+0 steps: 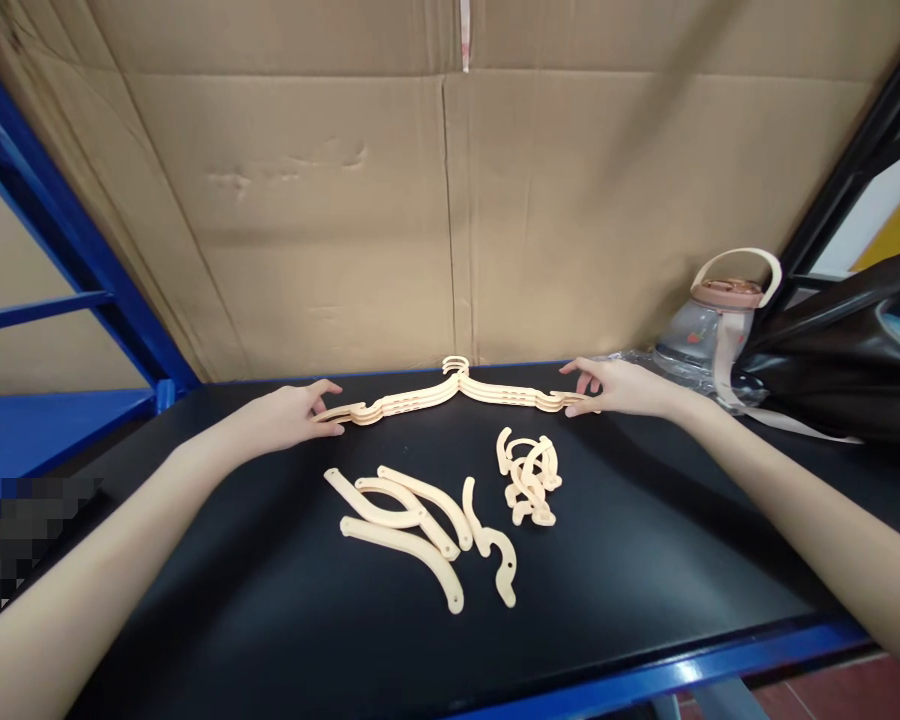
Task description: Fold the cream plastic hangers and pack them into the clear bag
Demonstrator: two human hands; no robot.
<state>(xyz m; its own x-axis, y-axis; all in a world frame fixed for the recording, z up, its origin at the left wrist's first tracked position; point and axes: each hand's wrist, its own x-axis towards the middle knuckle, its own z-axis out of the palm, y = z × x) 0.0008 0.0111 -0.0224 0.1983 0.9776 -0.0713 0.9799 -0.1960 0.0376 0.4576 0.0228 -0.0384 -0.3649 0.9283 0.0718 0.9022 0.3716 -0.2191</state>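
Cream-coloured clothes hangers [420,398], stacked together, lie spread along the back of the black tabletop, with their hooks towards the cardboard. At the stack's left end, my left hand [289,415] has its thumb and curled fingers around the tip, with the index finger stretched out. My right hand [619,388] holds the right tip in the same way. In front of the stack lie several loose curved hanger arms [409,545]. Two hook-shaped pieces [502,560] rest beside them, and a small heap of hook pieces [529,480] sits nearer my right hand.
A tall cardboard sheet [307,200] stands behind the black tabletop [630,570]. At the back right are a clear bottle with a pink lid [727,292], its strap, crinkled clear plastic and a black bag [840,350]. A blue metal frame [82,220] rises at the left.
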